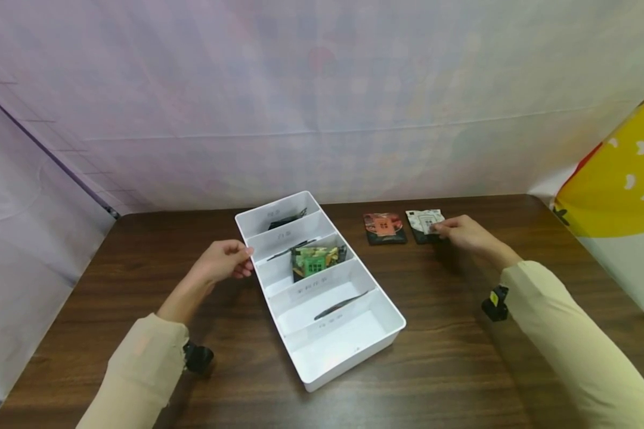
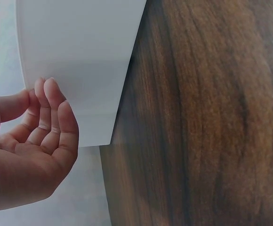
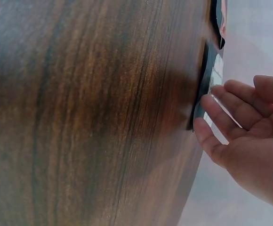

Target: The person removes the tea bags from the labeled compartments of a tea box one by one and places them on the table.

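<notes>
A white divided tray (image 1: 349,339) stands at an angle on the table, with faint writing on its dividers. My left hand (image 1: 227,259) pinches its left rim between thumb and fingertips, as the left wrist view shows beside the tray's outer wall (image 2: 80,37). Over on the right, my right hand (image 1: 464,232) has its fingertips on a white and black packet (image 1: 421,220) lying flat at the back of the table. In the right wrist view the thumb stands apart from the loosely bent fingers. Just left of that packet lies a red and black one (image 1: 384,228).
Inside the tray, a green packet (image 1: 316,262) leans in a middle compartment. Dark packets seen nearly edge-on stand in other compartments, one (image 1: 340,305) nearer the front. A pale curtain (image 1: 322,119) hangs behind the brown wooden table (image 1: 440,357).
</notes>
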The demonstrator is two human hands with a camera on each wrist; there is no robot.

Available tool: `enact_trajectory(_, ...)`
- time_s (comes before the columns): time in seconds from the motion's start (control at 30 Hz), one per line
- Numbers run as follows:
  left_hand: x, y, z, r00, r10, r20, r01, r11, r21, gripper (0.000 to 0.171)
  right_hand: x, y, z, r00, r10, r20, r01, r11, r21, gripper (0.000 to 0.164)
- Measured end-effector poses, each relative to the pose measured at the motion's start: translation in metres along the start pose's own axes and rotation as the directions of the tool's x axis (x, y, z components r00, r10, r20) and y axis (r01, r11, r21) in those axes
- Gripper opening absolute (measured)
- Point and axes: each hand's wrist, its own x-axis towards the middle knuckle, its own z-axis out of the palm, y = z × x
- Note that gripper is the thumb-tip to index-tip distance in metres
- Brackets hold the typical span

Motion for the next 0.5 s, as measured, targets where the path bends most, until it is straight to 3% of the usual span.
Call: enact_trajectory(0.5, 0.0019, -0.0017, -0.0011, 1.000, -0.003, -0.001, 0.003, 1.000, -0.013, 0.018, 0.0019, 0.0023, 0.0005, 1.000, -0.002, -0.006, 0.002, 1.000, 0.024, 0.043)
